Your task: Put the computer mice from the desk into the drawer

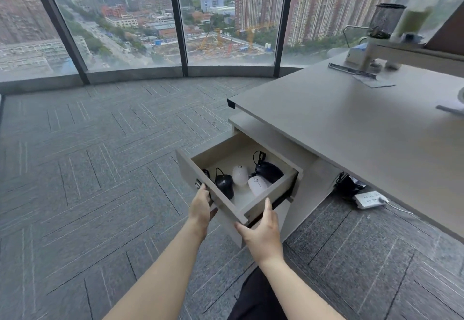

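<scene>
Standing beside the desk (351,128), the person reaches both bare arms down to the open drawer (266,195) beneath the desktop's near corner.

1. Left hand (200,209): at the drawer's front panel, 9 o'clock side. The palm lies flat against the outer face, fingers extended and held close together, fingertips near the small metal lock at the panel's top edge.
2. Right hand (261,231): at the drawer's near corner, 6 o'clock side. Thumb and index finger are spread apart, cupping the corner without pinching it; the remaining fingers are hidden behind the hand.
3. Drawer contents: four computer mice lie on the drawer floor. A black wired mouse (224,185) sits at 9 o'clock. A white mouse (240,174) lies at the centre. A second white mouse (258,185) lies at 5 o'clock, just beside the first. A second black wired mouse (268,170) sits at 2 o'clock, cable looped behind it.
4. A white power strip (369,199) lies on the carpet under the desk.
</scene>
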Available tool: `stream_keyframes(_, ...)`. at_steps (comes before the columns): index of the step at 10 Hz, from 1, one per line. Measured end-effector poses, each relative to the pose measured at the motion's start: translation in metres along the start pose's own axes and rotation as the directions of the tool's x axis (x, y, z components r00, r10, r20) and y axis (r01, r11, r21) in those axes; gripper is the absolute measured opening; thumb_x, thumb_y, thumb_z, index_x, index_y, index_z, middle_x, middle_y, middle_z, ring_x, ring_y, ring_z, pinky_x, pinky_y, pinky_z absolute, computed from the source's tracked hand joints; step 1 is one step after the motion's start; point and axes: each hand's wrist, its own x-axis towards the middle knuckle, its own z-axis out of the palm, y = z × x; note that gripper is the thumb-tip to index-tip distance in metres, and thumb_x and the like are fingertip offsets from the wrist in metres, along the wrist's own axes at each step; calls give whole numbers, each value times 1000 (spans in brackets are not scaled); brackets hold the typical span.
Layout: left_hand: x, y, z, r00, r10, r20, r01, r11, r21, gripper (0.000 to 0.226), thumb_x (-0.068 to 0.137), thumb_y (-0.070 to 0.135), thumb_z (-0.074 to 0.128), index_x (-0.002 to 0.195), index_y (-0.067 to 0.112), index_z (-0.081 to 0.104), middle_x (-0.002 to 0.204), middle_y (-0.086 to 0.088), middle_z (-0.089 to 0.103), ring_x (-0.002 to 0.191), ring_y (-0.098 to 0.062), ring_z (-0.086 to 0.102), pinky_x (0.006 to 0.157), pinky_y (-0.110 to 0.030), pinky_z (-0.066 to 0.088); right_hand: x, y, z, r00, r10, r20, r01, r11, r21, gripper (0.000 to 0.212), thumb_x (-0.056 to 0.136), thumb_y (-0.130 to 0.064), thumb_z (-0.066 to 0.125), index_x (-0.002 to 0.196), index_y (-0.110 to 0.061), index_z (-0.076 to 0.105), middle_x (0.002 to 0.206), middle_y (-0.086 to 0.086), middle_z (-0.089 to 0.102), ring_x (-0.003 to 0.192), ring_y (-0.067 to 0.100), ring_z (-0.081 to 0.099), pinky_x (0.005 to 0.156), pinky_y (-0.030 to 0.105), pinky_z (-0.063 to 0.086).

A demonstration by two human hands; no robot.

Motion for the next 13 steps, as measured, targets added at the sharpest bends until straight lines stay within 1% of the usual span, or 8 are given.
stream_keyframes(1, 18, 3, 25, 998, -44, 37, 44, 999, -1, 47, 101, 37, 32, 145, 21, 41, 130, 1, 55, 123, -23, 53, 109, -46, 41, 22, 4, -18, 994, 104, -16, -102, 992, 68, 110, 80, -42, 77, 157, -17, 3, 160, 9, 22, 146, 24, 28, 111, 32, 32)
stream_keyframes(4, 59, 15, 108, 993, -95, 74, 98, 994, -38, 37, 101, 33, 33, 131, 19, 50, 120, 6, 50, 124, -25, 54, 104, -40, 45, 93, 27, -62, 964, 232, -129, -215, 967, 134, 109, 80, -47, 75, 157, -13, 6, 164, 12, 16, 150, 29, 22, 117, 42, 28)
stream_keyframes(6, 85, 16, 149, 984, -120, 129, 129, 989, -68, 46, 100, 35, 38, 138, 14, 49, 129, 6, 49, 125, -25, 53, 103, -41, 45, 130, 38, -80, 947, 268, -177, -237, 955, 176, 93, 83, -49, 71, 155, -17, 20, 153, 10, 44, 137, 31, 46, 109, 48, 42)
stream_keyframes(8, 101, 20, 171, 974, -149, 170, 169, 980, -105, 25, 100, 37, 39, 83, 28, 54, 122, 10, 51, 125, -29, 52, 108, -43, 40, 156, 44, -88, 920, 286, -268, -239, 951, 195, 46, 83, -42, 73, 114, -11, 59, 109, 10, 73, 102, 31, 69, 85, 44, 56)
stream_keyframes(9, 106, 22, 179, 969, -179, 171, 198, 975, -101, 24, 100, 41, 38, 85, 30, 55, 126, 9, 49, 126, -29, 53, 103, -39, 44, 162, 49, -89, 914, 275, -300, -230, 957, 175, 35, 81, -39, 75, 95, -11, 61, 93, 9, 74, 88, 30, 70, 73, 38, 52)
stream_keyframes(11, 105, 21, 170, 970, -143, 197, 151, 988, -28, 45, 100, 47, 33, 133, 21, 51, 147, 7, 45, 130, -29, 50, 105, -41, 42, 157, 40, -95, 918, 307, -251, -278, 950, 144, 42, 86, -35, 72, 116, -7, 63, 105, 11, 74, 99, 28, 69, 82, 39, 53)
stream_keyframes(12, 87, 25, 160, 977, -80, 199, 66, 995, 75, 50, 100, 44, 33, 137, 15, 49, 141, -1, 50, 124, -29, 54, 107, -43, 42, 134, 28, -103, 925, 311, -221, -292, 950, 114, 36, 90, -28, 63, 120, -9, 61, 105, 8, 70, 97, 28, 65, 76, 33, 47)
stream_keyframes(13, 50, 1, 133, 988, -61, 141, 22, 966, 258, 28, 98, 31, 43, 110, 12, 60, 124, -8, 62, 103, -25, 63, 91, -38, 48, 93, 20, -104, 949, 262, -178, -232, 957, 173, 15, 93, -15, 57, 99, -18, 71, 92, 0, 73, 83, 20, 66, 70, 33, 51)
